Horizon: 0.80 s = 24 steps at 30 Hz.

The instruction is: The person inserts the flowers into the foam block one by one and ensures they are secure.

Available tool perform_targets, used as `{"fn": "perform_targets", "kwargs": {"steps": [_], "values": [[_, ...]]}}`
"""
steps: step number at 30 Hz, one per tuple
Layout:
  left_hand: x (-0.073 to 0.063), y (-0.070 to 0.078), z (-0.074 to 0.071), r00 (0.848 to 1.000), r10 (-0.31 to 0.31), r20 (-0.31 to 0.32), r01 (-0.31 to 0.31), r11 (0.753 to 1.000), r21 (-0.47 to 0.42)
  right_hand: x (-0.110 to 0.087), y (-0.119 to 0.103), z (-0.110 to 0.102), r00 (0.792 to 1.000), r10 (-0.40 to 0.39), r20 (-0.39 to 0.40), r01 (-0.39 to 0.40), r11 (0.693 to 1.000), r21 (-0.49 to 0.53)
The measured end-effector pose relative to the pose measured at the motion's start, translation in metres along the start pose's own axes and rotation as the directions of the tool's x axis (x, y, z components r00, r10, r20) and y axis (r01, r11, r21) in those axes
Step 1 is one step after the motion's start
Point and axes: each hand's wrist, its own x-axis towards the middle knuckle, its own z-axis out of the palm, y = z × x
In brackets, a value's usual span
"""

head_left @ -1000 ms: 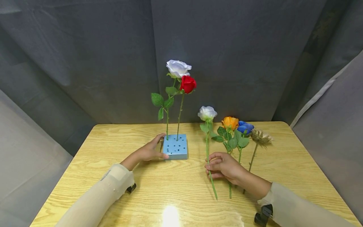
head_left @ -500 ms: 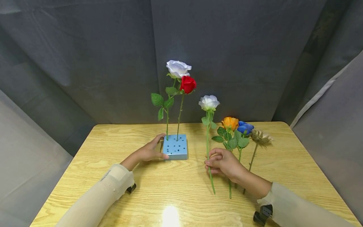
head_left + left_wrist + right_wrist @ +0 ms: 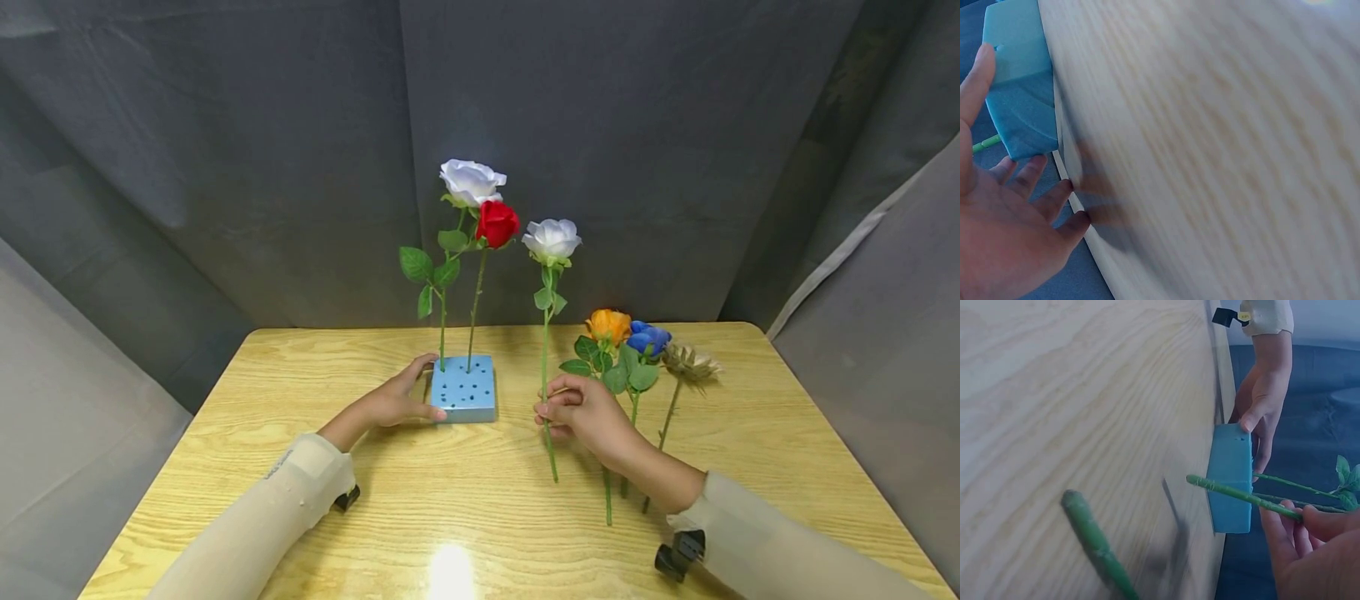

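Near-upright white rose right of blue block

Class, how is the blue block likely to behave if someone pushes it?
The blue block would probably slide rather than roll, given its flat faces and straight edges. It could tip backward, as a tall white rose and a red rose stand near its back edge. It may be light for its size, since its hole-dotted surface looks like foam.
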Motion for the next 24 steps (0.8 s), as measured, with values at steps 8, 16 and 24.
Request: {"fn": "perform_targets", "kwargs": {"steps": [8, 16, 24], "values": [[0.002, -0.002, 0.000, 1.000, -0.017, 0.002, 0.017, 0.999, 0.040, 0.010, -0.007, 0.006, 0.998, -0.049, -0.046, 0.048, 0.999, -0.022], [0.002, -0.001, 0.000, 1.000, -0.027, -0.008, 0.028, 0.999, 0.038, 0.021, -0.012, 0.009, 0.993, -0.088, -0.082, 0.086, 0.996, -0.022], [0.001, -0.001, 0.000, 1.000, -0.029, -0.007, 0.029, 0.999, 0.032, 0.033, -0.018, 0.014, 0.984, -0.127, -0.127, 0.120, 0.991, -0.064]]}}
